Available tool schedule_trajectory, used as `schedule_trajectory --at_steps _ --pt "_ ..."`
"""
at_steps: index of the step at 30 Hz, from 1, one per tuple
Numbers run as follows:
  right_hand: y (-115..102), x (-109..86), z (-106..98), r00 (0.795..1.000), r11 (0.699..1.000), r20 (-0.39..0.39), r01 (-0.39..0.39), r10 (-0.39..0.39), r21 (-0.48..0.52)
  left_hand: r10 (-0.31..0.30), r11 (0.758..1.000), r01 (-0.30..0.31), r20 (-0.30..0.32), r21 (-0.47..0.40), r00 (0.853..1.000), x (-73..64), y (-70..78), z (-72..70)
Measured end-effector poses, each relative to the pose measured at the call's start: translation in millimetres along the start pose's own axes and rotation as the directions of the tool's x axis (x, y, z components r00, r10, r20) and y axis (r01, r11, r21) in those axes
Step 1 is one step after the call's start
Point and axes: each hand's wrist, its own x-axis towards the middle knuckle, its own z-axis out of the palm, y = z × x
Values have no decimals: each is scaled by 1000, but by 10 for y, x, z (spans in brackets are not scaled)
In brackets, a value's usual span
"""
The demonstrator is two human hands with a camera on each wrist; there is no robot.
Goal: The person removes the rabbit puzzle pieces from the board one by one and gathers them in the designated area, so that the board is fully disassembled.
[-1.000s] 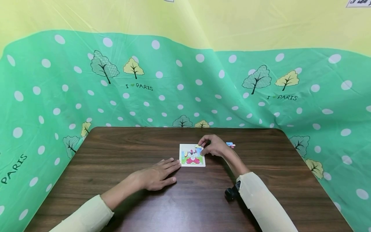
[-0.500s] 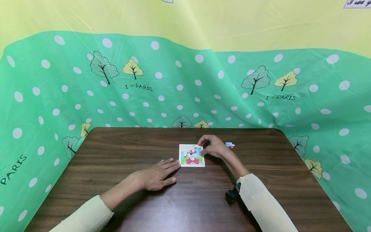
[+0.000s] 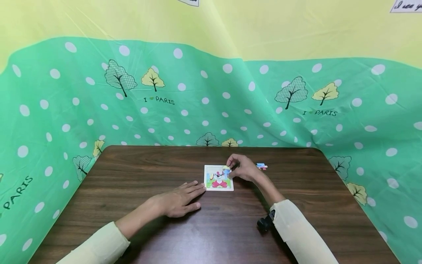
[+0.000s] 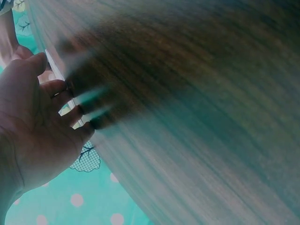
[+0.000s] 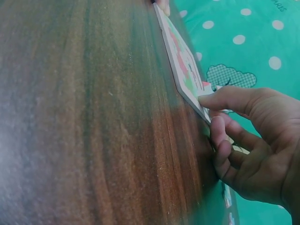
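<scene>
A small square jigsaw puzzle (image 3: 219, 189) with a white frame and a cartoon animal in red and white lies on the table. My left hand (image 3: 181, 200) lies with its fingers straight, the fingertips at the frame's lower left corner. At the upper right corner of the frame, my right hand (image 3: 243, 168) pinches a blue and yellow puzzle piece (image 3: 226, 170) between thumb and fingers. In the right wrist view, the thumb (image 5: 211, 100) is over the frame's edge (image 5: 174, 77), and the hand hides most of the piece.
Loose puzzle pieces (image 3: 262, 166) in blue and pink lie on the brown wooden table (image 3: 148, 161), right of the right hand. A green and yellow printed cloth (image 3: 184, 88) hangs behind the table's far edge. A small black device (image 3: 263, 224) sits at the right wrist.
The right hand's fingers have shifted the piece slightly at the frame's upper right corner, and more of its blue part shows. The left hand has kept its place.
</scene>
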Motion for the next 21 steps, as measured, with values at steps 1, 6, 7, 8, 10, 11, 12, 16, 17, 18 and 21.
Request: schedule_trajectory --at_steps 1,6,7,8,10,11,12,16,17,18,21 --pt "2 -3 2 1000 1000 -2 -3 3 0 2 1000 -2 0 0 1000 3 0 1" --pt "2 -24 7 1000 1000 -4 -10 10 1 7 1000 -7 -2 4 1000 14 -5 5" --pt "1 -27 9 1000 1000 -5 -12 12 2 8 1000 -8 -2 5 1000 14 -8 8" --pt "-1 -31 10 1000 1000 -4 -11 11 2 6 1000 -6 -1 5 1000 12 -11 11" --pt "1 -35 11 1000 1000 -8 -15 15 6 5 1000 -5 -2 7 1000 14 -21 20" --pt "2 -37 10 1000 1000 -10 -16 16 8 4 1000 -4 -2 8 1000 14 -25 22" --pt "4 -39 10 1000 1000 -14 -19 19 12 3 1000 -3 -3 7 1000 15 -29 24" --pt "16 -51 7 999 999 -24 -36 37 40 5 1000 -5 -10 11 1000 15 -36 29" --pt "19 -55 5 999 998 -25 -40 41 47 5 1000 -5 -11 11 1000 16 -37 30" --pt "21 -60 2 999 998 -26 -43 45 56 5 1000 -5 -12 11 1000 17 -38 32" --pt "30 -81 -8 998 995 -29 -49 52 89 4 1000 -3 -10 11 1000 22 -44 32"
